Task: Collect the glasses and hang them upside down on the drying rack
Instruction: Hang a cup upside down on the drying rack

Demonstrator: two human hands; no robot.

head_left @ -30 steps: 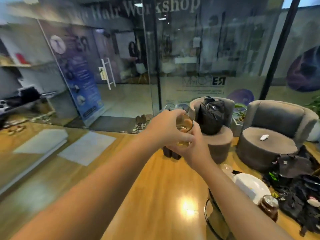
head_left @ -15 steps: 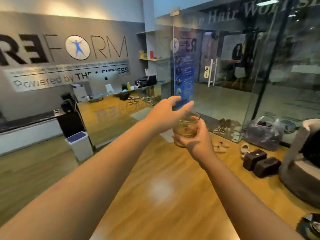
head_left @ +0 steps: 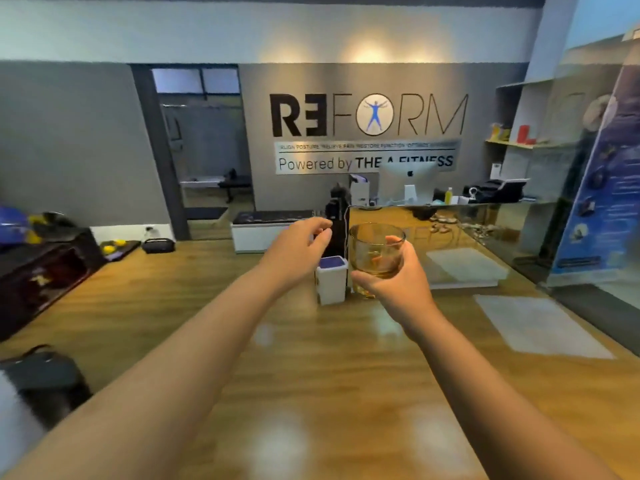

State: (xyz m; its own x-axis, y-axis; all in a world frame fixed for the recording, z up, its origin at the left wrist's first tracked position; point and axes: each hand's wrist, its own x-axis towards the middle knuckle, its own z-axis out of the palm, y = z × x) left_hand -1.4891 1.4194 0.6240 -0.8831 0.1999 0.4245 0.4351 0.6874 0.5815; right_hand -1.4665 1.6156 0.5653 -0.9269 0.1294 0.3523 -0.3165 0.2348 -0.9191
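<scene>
The right hand (head_left: 391, 282) is gripping the clear amber-tinted tumbler glass (head_left: 376, 251) upright in mid-air with fingers wrapped round it, the left hand (head_left: 298, 249) is hovering half-open and empty beside it, risking a one-handed slip onto the wooden floor (head_left: 311, 375)

White bin (head_left: 331, 279) between outstretched hands

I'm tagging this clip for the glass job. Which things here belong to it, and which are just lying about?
Job:
glass, held upright in right hand
left hand, open, empty

Lying about:
white bin
computer
black bag
No drying rack in view.
</scene>
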